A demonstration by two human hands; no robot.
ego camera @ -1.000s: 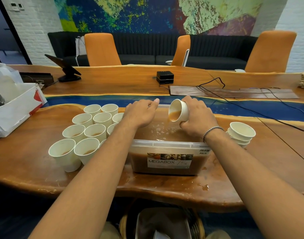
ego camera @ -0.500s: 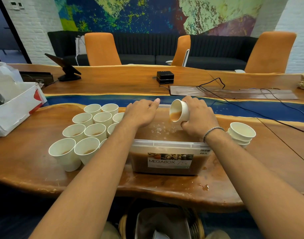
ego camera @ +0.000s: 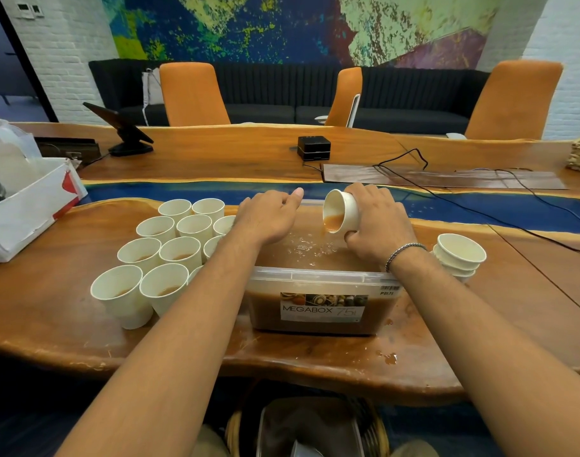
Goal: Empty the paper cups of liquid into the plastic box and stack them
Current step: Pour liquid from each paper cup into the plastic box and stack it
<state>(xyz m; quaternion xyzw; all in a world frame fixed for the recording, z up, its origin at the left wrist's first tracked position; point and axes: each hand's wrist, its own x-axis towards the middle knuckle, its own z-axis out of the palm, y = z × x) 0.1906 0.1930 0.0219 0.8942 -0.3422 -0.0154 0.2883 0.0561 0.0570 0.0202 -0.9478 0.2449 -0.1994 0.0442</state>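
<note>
A clear plastic box (ego camera: 321, 278) labelled MEGABOX stands in front of me, holding brown liquid with bubbles on top. My right hand (ego camera: 375, 224) grips a white paper cup (ego camera: 343, 209) tipped on its side over the box, and brown liquid runs from its mouth. My left hand (ego camera: 268, 216) rests on the box's far left rim, fingers curled loosely over the edge. Several white paper cups (ego camera: 170, 252) with a little brown liquid stand in a cluster left of the box. A stack of empty cups (ego camera: 460, 257) sits to the right.
A white cardboard box (ego camera: 28, 206) lies at the far left. Black cables (ego camera: 479, 206) cross the blue strip behind the plastic box. A small black device (ego camera: 314, 147) and a tablet stand (ego camera: 123, 130) sit further back. Brown drops (ego camera: 390, 357) lie near the table's front edge.
My right hand has tipped the cup further down, so its mouth points more toward the liquid in the box. My left hand has stayed on the rim.
</note>
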